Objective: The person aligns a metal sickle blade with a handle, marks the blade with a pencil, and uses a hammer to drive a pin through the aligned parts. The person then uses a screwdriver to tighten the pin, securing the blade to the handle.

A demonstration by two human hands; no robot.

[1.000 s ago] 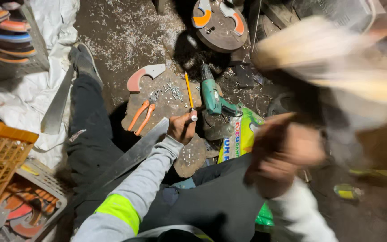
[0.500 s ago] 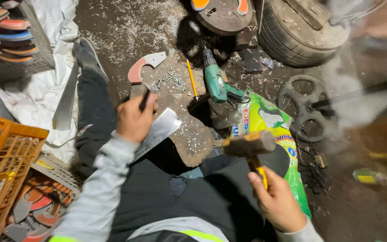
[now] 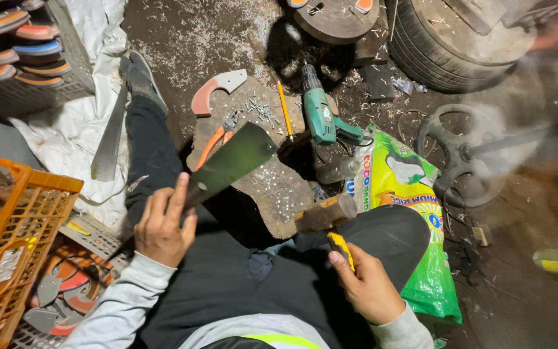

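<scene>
Left hand [image 3: 161, 225] clamped on flat metal blade [image 3: 230, 165]; right hand [image 3: 368, 284] gripping hammer [image 3: 326, 214]; green drill [image 3: 321, 114] on floor nearby.

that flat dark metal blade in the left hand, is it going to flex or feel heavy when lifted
The flat dark metal blade looks like thin sheet steel, so it probably flexes a little. The left hand holds one end and the far end stays level, suggesting it is fairly stiff and light. Its smooth, faintly shiny face may be slippery, and its edges could be sharp.
</scene>
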